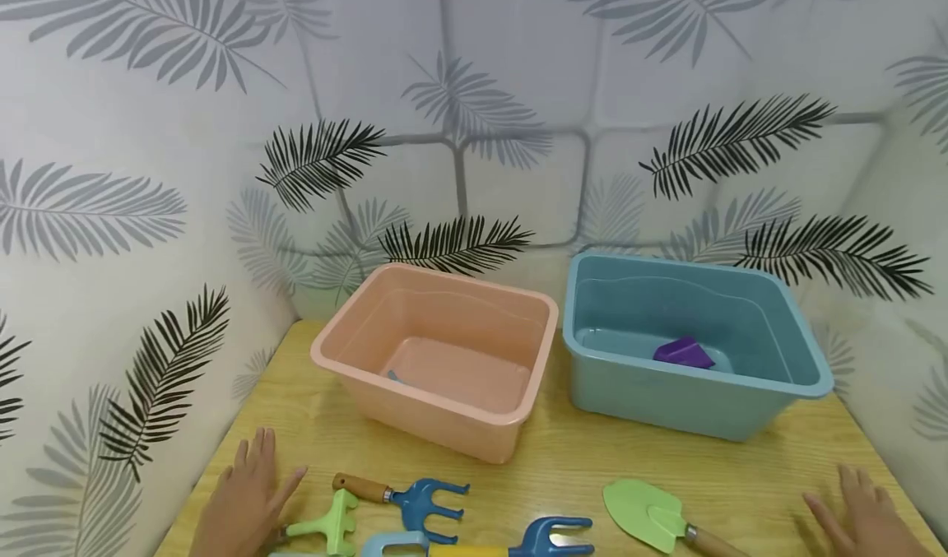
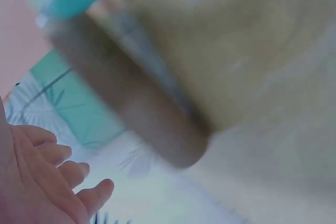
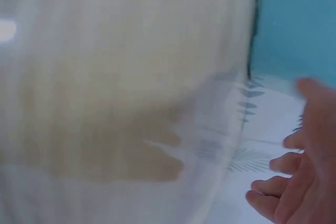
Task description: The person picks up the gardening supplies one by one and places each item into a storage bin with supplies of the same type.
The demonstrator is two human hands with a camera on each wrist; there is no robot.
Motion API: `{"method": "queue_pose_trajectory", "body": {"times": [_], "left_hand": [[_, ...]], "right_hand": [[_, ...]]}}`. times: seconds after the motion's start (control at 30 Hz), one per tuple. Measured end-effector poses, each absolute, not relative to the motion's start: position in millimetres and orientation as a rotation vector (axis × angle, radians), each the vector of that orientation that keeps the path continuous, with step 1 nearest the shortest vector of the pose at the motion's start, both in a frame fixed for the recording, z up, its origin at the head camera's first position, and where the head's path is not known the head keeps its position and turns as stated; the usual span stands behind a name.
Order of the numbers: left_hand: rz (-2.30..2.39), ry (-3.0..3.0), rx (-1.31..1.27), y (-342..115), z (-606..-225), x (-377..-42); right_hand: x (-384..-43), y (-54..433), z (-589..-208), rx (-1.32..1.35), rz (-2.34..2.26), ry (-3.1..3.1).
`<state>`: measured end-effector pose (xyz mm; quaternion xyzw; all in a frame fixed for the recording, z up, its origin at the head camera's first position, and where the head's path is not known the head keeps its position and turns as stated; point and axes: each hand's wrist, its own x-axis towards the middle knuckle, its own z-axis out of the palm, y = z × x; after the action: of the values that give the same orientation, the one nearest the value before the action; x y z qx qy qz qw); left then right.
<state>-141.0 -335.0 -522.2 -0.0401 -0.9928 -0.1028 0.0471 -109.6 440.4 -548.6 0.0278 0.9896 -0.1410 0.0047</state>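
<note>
My left hand is spread at the table's left side, beside a small green rake. Its fingers hold nothing in the left wrist view, where a blurred brown handle looms close. Just right of the rake lies a blue hand fork with a wooden handle. Along the bottom edge are a blue fork with a yellow handle and a light blue handle, both cut off. My right hand, fingers apart and holding nothing, is right of a green trowel.
Behind the tools stand a pink tub and a blue tub. A purple scoop-like piece lies in the blue one; a small bluish tip shows in the pink one. Leaf-patterned walls enclose the wooden table.
</note>
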Motion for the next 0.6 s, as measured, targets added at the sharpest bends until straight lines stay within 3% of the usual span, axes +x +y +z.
{"method": "queue_pose_trajectory", "body": {"times": [0.13,0.33,0.6], "left_hand": [[-0.336,-3.033,-0.134,-336,-496,-144],[-0.323,-3.013,-0.156,-327,-454,-150],[-0.282,-2.854,-0.275,-307,-424,-156]], "right_hand": [[-107,446,-537,0.054,-0.453,3.125],[-93,436,-512,0.310,-0.551,3.371],[-96,411,-479,0.432,-1.042,3.808]]}}
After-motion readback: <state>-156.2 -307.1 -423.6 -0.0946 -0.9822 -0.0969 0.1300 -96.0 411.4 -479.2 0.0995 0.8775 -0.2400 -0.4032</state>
